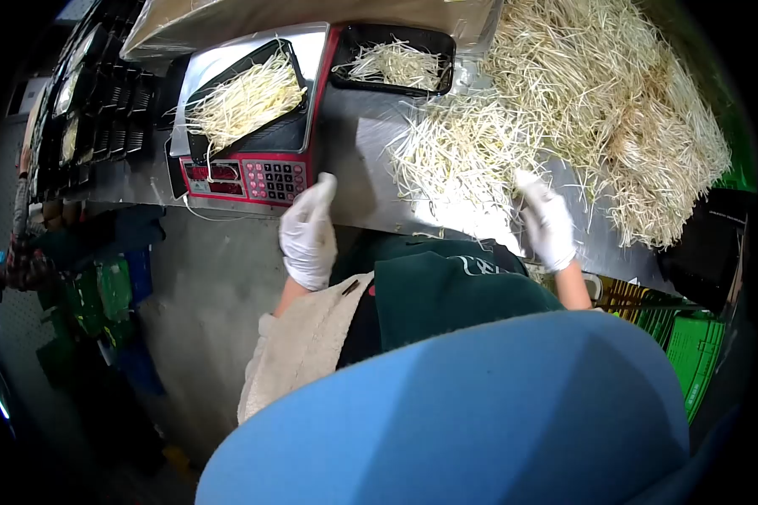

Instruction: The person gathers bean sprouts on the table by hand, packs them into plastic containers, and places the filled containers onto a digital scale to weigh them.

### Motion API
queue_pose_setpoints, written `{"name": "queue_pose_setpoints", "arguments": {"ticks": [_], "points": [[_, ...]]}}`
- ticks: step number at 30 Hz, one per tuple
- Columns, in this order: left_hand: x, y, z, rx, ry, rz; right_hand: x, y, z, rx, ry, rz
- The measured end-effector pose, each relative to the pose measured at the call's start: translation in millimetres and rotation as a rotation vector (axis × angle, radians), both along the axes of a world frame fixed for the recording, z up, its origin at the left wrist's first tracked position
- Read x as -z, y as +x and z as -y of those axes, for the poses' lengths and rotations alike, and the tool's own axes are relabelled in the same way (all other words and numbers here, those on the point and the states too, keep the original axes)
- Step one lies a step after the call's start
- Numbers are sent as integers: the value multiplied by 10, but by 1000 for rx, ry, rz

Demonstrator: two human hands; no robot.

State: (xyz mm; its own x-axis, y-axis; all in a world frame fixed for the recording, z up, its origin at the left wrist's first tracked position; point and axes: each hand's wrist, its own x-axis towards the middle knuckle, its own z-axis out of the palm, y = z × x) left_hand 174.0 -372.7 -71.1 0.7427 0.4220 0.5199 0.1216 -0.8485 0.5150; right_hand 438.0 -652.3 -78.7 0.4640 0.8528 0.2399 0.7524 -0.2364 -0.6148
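My left hand [309, 237], in a white glove, is raised in front of the table edge, just right of the scale's keypad. Its fingers point up and I see nothing in it. My right hand [549, 220], also gloved in white, is open at the near right side of a loose heap of bean sprouts [472, 160]. Whether its fingertips touch the sprouts is unclear. A red digital scale [274, 178] carries a tilted black tray [288, 128] with bean sprouts [248, 101] in it. Right of the scale lies a second black tray [393, 87] holding fewer sprouts.
A large mound of sprouts [615, 101] covers the right of the metal table [358, 168]. Stacked black trays [114, 109] stand at the left. Plastic sheeting [312, 18] lies along the back. Green crates [695, 358] are below right. Another person's sleeve [27, 265] shows far left.
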Motion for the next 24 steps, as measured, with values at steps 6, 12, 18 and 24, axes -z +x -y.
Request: {"name": "queue_pose_setpoints", "arguments": {"ticks": [6, 12, 18, 24], "points": [[430, -323, -382, -281, 254, -301, 189, -296, -573, -434, -44, 319], [158, 316, 22, -11, -203, -43, 406, 64, -580, -89, 106, -7], [854, 1564, 99, 248, -1078, -155, 241, 308, -635, 284, -256, -16], [971, 2076, 470, 509, -1661, -11, 637, 123, -838, 209, -23, -160]]}}
